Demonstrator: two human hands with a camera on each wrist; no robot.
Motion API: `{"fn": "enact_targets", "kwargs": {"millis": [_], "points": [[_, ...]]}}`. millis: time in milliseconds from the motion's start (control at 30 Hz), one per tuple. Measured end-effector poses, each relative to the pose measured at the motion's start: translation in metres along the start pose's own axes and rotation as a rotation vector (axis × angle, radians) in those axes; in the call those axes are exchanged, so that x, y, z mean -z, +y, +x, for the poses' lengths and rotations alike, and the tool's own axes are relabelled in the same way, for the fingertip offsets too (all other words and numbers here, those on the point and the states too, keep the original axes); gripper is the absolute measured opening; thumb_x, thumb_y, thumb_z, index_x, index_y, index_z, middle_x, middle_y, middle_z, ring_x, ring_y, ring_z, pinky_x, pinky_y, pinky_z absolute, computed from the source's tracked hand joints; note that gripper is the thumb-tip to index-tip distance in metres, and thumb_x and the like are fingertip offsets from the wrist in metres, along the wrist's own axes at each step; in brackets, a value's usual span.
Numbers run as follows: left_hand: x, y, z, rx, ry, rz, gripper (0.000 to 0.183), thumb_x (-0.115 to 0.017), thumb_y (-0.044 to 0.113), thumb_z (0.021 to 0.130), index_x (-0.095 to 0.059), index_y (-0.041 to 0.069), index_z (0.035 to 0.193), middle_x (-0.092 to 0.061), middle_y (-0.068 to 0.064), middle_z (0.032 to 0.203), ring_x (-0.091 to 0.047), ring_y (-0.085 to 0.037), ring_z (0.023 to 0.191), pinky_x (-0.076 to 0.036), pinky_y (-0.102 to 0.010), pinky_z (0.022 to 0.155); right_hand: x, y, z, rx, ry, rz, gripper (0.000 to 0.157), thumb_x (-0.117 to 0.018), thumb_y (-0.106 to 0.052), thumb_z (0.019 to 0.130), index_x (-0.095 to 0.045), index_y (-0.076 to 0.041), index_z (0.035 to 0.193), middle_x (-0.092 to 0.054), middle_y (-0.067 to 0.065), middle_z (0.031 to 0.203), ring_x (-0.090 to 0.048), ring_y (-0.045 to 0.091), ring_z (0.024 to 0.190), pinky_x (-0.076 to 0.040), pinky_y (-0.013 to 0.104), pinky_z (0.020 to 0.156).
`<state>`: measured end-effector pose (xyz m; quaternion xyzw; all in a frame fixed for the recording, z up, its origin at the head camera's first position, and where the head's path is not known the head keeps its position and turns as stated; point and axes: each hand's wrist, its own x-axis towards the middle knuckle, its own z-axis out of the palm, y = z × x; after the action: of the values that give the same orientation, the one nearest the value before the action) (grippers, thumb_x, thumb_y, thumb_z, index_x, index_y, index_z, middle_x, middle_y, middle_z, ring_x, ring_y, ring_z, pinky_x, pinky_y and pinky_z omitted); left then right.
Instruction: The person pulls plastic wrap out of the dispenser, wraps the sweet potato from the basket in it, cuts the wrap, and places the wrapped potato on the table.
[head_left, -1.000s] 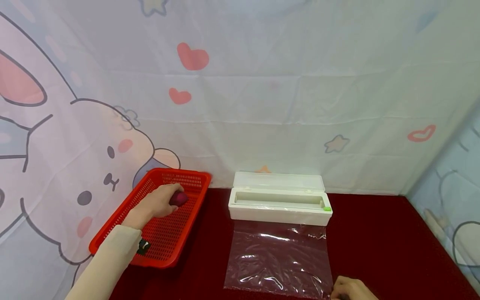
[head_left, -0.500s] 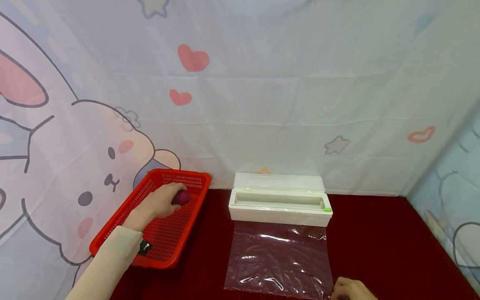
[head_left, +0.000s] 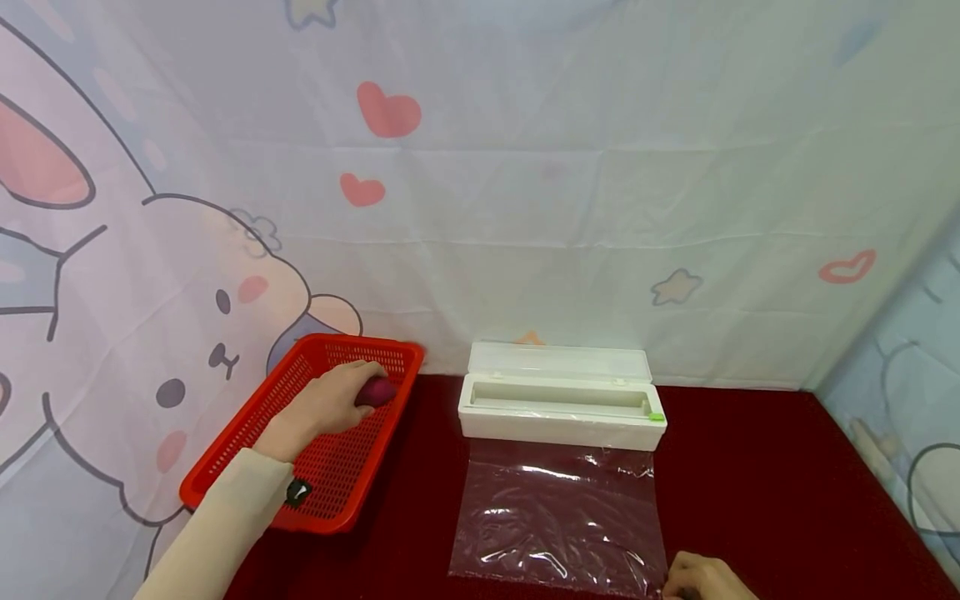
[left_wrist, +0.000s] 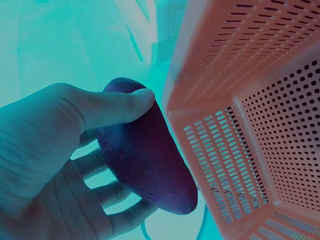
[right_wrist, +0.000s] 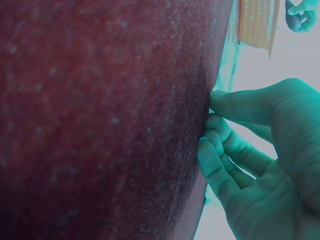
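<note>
"How many hands are there?"

"Two. The left hand [head_left: 337, 402] grips one potato [head_left: 377, 392], thumb on one side and fingers round the other, parted only by the potato's thickness. The right hand [head_left: 701, 577], partly cut off by the lower edge of the head view, pinches the near right corner of one plastic sheet [head_left: 555, 525], thumb and fingertips almost meeting."

"Where exactly is the potato?"

"Over one red basket [head_left: 330, 462], held up above its rim. It is purple, and both wrist views show it apart from the basket."

"And the sheet?"

"Spread on one dark red table [head_left: 750, 475], running towards the person from one white box [head_left: 562, 430]. Some creases shine on it."

"Anything on the box?"

"One lid [head_left: 558, 362], standing open at the back, and one green slider [head_left: 656, 417] at the right end of the front edge."

"How do the basket and box sit?"

"Side by side, apart, the basket to the left and turned at an angle. Behind them hangs one printed cloth [head_left: 487, 275] with one big rabbit and three hearts, two solid and one in outline."
</note>
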<state>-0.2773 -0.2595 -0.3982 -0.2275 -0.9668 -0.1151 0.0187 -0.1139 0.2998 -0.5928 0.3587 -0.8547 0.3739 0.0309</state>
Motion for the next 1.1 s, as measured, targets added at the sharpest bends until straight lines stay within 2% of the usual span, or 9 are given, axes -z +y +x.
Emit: {"fn": "enact_targets", "kwargs": {"millis": [400,633,733,867,1100], "points": [[0.0,0.015,0.004,-0.003,0.005,0.015,0.052,-0.083,0.008,0.091,-0.063,0.009,0.139,-0.068,-0.012,0.132,-0.066,-0.028,0.108,-0.06,-0.051,0.094,0.005,-0.007,0.001,-0.107,-0.068,0.042,0.018,-0.076,-0.004,0.091,-0.077,-0.018,0.079,-0.053,-0.022,0.084,-0.046,-0.013,0.072,-0.043,0.017,0.054],[0.003,0.024,0.006,-0.034,0.024,0.023,0.05,-0.083,0.007,0.091,-0.064,0.01,0.137,-0.069,-0.011,0.128,-0.066,-0.027,0.105,-0.06,-0.05,0.092,0.004,-0.008,0.001,-0.084,-0.039,0.034,0.022,-0.076,-0.002,0.092,-0.077,-0.02,0.08,-0.053,-0.022,0.084,-0.046,-0.012,0.071,-0.043,0.017,0.052],[0.004,0.027,0.007,-0.042,0.027,0.02,0.048,-0.083,0.007,0.091,-0.065,0.01,0.135,-0.07,-0.01,0.125,-0.066,-0.027,0.103,-0.06,-0.049,0.091,0.005,-0.009,0.0,-0.098,-0.04,0.044,0.022,-0.075,-0.002,0.092,-0.077,-0.02,0.08,-0.052,-0.024,0.084,-0.046,-0.012,0.07,-0.043,0.018,0.052],[0.004,0.033,0.008,-0.037,0.021,0.021,0.049,-0.083,0.007,0.091,-0.064,0.012,0.136,-0.069,-0.01,0.128,-0.065,-0.028,0.106,-0.06,-0.05,0.092,0.007,-0.011,0.001,-0.126,-0.049,0.055,0.022,-0.075,-0.003,0.092,-0.077,-0.021,0.079,-0.052,-0.026,0.085,-0.046,-0.012,0.07,-0.043,0.018,0.052],[0.003,0.041,0.012,-0.039,0.017,0.026,0.051,-0.083,0.009,0.091,-0.064,0.012,0.137,-0.068,-0.01,0.129,-0.064,-0.027,0.106,-0.06,-0.048,0.092,0.005,-0.009,0.001,-0.103,-0.036,0.053,0.023,-0.076,0.0,0.091,-0.077,-0.021,0.079,-0.052,-0.024,0.084,-0.045,-0.012,0.069,-0.043,0.018,0.051]]}}
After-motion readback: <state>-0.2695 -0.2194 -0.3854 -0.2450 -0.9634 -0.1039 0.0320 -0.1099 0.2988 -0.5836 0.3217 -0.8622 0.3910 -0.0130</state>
